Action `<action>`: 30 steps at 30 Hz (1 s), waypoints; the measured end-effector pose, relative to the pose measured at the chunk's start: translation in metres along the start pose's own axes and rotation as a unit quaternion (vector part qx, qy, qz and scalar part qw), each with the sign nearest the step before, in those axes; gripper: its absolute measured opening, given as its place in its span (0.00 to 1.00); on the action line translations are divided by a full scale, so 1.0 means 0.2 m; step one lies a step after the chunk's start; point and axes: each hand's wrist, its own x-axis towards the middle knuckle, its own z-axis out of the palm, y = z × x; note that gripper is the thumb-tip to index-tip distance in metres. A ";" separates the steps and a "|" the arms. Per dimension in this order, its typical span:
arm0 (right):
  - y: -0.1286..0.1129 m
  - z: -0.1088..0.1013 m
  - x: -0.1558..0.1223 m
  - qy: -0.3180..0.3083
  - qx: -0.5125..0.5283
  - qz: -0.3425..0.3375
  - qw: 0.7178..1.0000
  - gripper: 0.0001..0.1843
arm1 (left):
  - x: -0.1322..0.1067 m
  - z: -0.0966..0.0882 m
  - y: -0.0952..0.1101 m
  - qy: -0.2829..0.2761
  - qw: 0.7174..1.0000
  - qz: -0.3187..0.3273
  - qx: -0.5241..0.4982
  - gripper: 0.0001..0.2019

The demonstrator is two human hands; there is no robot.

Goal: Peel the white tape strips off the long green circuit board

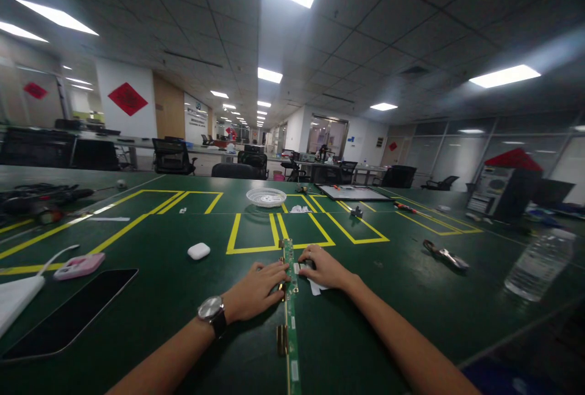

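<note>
A long, narrow green circuit board (293,322) lies lengthwise in front of me on the dark green table, with amber flexible tabs (282,340) along its left edge. My left hand (260,288), a watch on its wrist, holds the board's left edge with thumb and fingers. On the other side, my right hand (326,267) has its fingers curled down on a white piece of tissue or paper (316,288) beside the board. Part of that white piece sticks out below the hand; the rest is hidden by the fingers.
Leftward lie a black phone (75,309), a pink case (80,266) and a white earbud case (198,251). A white basket (266,197) stands ahead. On the right are a water bottle (542,264), a cable bundle (445,255) and a computer tower (498,185). Yellow tape (256,250) marks the table.
</note>
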 end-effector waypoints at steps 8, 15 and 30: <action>0.01 0.01 0.01 -0.001 -0.005 -0.035 0.999 0.09 | 0.00 0.00 -0.01 -0.013 1.000 0.003 -0.006 0.16; 0.02 0.04 0.01 0.008 0.010 -0.042 0.999 0.08 | 0.01 0.01 -0.04 -0.018 1.000 0.005 -0.010 0.17; 0.01 0.05 0.02 0.006 -0.010 -0.026 1.000 0.09 | 0.00 0.02 0.00 -0.010 1.000 -0.001 0.007 0.16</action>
